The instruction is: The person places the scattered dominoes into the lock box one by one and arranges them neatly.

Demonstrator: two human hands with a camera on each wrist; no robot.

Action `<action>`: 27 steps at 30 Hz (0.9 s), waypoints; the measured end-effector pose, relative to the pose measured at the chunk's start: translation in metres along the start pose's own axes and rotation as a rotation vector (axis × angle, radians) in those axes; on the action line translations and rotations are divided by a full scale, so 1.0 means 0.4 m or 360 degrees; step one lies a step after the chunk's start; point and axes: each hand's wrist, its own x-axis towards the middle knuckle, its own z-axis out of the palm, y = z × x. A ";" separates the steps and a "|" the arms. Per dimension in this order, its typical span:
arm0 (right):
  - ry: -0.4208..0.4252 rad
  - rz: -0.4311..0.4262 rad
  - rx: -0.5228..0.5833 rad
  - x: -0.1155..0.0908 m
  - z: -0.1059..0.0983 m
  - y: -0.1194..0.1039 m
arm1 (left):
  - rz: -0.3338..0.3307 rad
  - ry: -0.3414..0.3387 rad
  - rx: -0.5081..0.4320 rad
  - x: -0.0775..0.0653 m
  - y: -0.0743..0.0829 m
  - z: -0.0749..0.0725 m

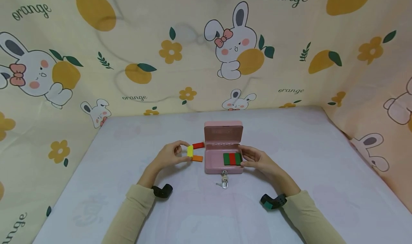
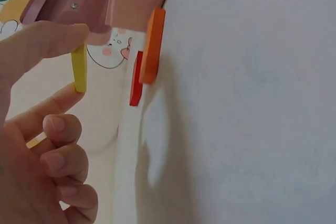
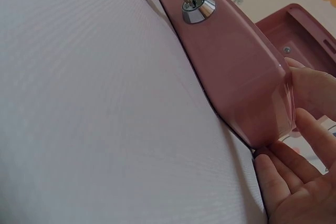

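Pinching the yellow block by its ends, the left hand should use light, even pressure, minding the orange block and red block alongside! Apart from it, the right hand grips the right side of the pink box; a steady hold should prevent sliding. White tabletop spreads below; rabbit-printed cloth hangs behind.

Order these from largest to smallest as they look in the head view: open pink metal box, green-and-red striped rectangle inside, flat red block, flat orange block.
1. Open pink metal box
2. Green-and-red striped rectangle
3. Flat red block and flat orange block: too alike to rank
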 end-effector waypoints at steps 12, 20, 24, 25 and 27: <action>0.0007 0.0012 0.0002 0.001 -0.002 -0.001 | -0.0032 -0.0006 0.0094 -0.008 0.034 0.009; -0.0002 0.0011 -0.0001 0.001 0.001 -0.006 | 0.0011 -0.0012 0.0088 -0.011 0.049 0.015; 0.0001 0.0005 -0.0033 0.001 0.001 -0.006 | 0.0019 -0.0003 0.0103 -0.011 0.057 0.020; 0.0003 0.0009 -0.0037 0.001 0.001 -0.006 | 0.0024 0.0002 0.0107 -0.011 0.060 0.020; 0.0007 0.0012 -0.0038 0.001 0.001 -0.006 | 0.0028 0.0009 0.0115 -0.011 0.065 0.023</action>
